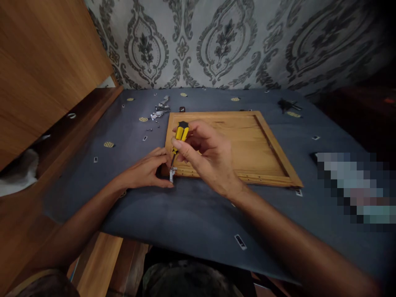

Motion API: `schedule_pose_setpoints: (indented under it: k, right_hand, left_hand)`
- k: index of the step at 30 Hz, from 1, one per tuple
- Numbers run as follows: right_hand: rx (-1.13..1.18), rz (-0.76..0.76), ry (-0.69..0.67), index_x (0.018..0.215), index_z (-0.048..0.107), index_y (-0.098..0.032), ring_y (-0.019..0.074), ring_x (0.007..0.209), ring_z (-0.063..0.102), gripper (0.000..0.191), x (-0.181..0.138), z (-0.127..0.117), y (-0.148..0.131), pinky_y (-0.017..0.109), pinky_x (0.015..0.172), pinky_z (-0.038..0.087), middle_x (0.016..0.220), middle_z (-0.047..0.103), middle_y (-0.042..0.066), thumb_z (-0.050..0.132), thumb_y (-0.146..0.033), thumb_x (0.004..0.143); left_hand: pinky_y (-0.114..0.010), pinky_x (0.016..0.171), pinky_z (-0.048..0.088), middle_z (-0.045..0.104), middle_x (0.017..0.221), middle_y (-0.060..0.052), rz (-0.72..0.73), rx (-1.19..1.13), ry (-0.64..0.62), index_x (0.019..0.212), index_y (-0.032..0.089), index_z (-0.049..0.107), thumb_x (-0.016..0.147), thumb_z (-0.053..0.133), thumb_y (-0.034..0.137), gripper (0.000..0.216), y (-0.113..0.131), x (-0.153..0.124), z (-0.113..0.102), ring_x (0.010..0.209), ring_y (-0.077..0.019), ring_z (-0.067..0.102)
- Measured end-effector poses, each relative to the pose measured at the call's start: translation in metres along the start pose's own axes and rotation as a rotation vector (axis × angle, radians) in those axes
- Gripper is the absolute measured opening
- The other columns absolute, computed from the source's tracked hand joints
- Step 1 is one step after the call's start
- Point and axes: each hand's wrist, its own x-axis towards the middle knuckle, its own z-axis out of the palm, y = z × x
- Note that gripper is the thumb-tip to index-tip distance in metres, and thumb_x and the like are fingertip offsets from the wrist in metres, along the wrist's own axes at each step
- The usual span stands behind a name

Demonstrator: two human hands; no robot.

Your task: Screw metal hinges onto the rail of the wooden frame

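A yellow and black screwdriver (182,132) is held upright between the thumb and fingers of my right hand (213,154). Its shaft points down at a metal cabinet hinge (172,175) on the near left corner of a framed wooden cabinet door (247,180). My left hand (151,168) is bent around that corner, with its thumb tip against the hinge's lower end and its fingertips on the frame. The exact contact of the screwdriver tip is too small to make out. The door lies flat, and a row of small dark holes marks its near edge.
More metal hinges (161,111) and several loose screws (149,130) lie beyond the door's left side. A dark object (287,105) sits at the far right. A pixelated, dark-edged device (349,189) lies on the right. A wooden cabinet (46,53) stands at the left.
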Motion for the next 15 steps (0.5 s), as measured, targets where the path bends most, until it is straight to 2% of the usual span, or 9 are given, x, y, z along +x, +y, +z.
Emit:
schedule_pose_setpoints:
  k: [7, 15]
  right_hand:
    - [-0.007, -0.008, -0.005, 0.095, 0.059, -0.023, 0.0084, 0.059, 0.06, 0.036, -0.003, -0.004, 0.003, 0.025, 0.056, 0.051, 0.08, 0.061, -0.005, 0.077, -0.054, 0.094]
    - [0.002, -0.009, -0.015, 0.094, 0.059, -0.023, 0.0083, 0.059, 0.061, 0.034, -0.004, -0.005, 0.012, 0.025, 0.055, 0.05, 0.078, 0.061, -0.005, 0.076, -0.053, 0.095]
  left_hand:
    - [-0.05, 0.112, 0.047, 0.064, 0.127, -0.01, -0.003, 0.01, -0.012, 0.101, 0.02, 0.064, 0.084, 0.087, 0.049, 0.04, 0.0, -0.001, 0.0, 0.127, -0.0329, 0.056]
    - [-0.046, 0.105, 0.049, 0.063, 0.12, -0.008, 0.0, 0.016, -0.016, 0.095, 0.021, 0.061, 0.084, 0.087, 0.049, 0.04, 0.0, 0.0, -0.001, 0.12, -0.0302, 0.057]
